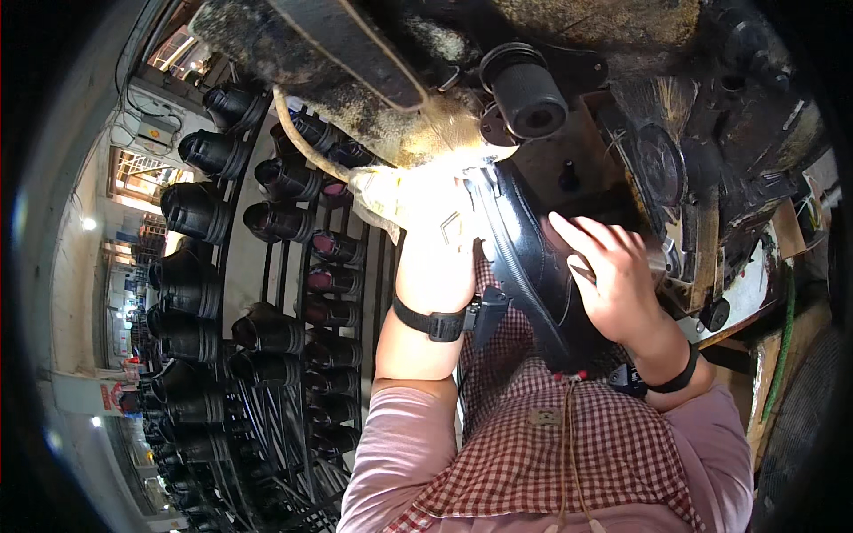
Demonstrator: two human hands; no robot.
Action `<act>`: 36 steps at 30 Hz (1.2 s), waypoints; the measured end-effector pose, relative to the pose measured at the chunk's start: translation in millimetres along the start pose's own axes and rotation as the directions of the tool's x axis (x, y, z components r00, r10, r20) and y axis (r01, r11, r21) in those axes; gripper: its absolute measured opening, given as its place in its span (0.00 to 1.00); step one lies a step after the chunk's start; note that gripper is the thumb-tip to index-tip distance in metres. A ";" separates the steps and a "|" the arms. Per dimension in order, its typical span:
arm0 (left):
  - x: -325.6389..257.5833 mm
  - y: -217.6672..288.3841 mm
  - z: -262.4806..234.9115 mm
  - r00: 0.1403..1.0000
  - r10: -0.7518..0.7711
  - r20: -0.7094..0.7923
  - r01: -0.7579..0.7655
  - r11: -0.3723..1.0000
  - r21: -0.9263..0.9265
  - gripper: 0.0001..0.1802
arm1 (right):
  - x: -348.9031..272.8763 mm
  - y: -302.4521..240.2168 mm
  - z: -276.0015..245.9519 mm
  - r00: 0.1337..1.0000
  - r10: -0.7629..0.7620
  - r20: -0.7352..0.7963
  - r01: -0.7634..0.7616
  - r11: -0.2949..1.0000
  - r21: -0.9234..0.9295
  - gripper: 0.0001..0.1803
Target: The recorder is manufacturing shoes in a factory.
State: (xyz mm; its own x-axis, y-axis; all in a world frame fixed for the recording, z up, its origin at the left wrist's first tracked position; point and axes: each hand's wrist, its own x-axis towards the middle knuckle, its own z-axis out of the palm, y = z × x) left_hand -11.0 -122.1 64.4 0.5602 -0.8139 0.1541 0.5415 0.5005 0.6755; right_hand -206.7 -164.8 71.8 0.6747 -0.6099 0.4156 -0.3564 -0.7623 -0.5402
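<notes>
The black shoe (533, 249) looks fairly light, with a stiff bottom edge and sides that may bend a bit. Its shiny skin could be slippery and easy to scratch, so the thick edge and the side seem good spots to hold. It is between the two hands, in front of the checked apron (569, 444). The right hand (615, 271) is at its right side, thumb and fingers apart. The left hand (433, 209) is at its left side, but bright light hides the fingers, so I cannot tell if they grip. A black roller (530, 99) is near the shoe's far end
</notes>
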 end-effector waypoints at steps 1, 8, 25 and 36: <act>-1.9 -1.3 0.3 1.000 0.012 0.023 -0.011 1.000 -0.027 0.20 | 1.9 0.6 0.7 0.999 0.039 0.015 -0.039 0.999 0.036 0.26; -94.1 -40.6 -19.4 0.992 0.026 0.120 -0.087 0.834 0.544 0.55 | 1.3 14.6 4.1 0.998 -0.001 -0.057 0.018 0.953 0.304 0.18; -64.6 18.8 1.2 1.000 -0.018 -0.018 0.025 0.810 0.586 0.44 | -1.8 15.7 16.4 0.986 0.139 -0.097 -0.010 0.621 0.784 0.18; -19.5 24.0 -13.9 0.995 0.100 0.023 -0.090 0.737 0.670 0.33 | 6.2 31.9 37.4 0.986 0.047 -0.162 0.057 0.813 0.579 0.20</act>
State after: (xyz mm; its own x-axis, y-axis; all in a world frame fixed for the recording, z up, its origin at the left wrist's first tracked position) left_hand -0.2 -90.2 67.6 0.5970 -0.7663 0.2375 -0.0715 0.2440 0.9671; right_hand -189.8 -184.8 29.7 0.5437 -0.6718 0.5031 0.1227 -0.5294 -0.8395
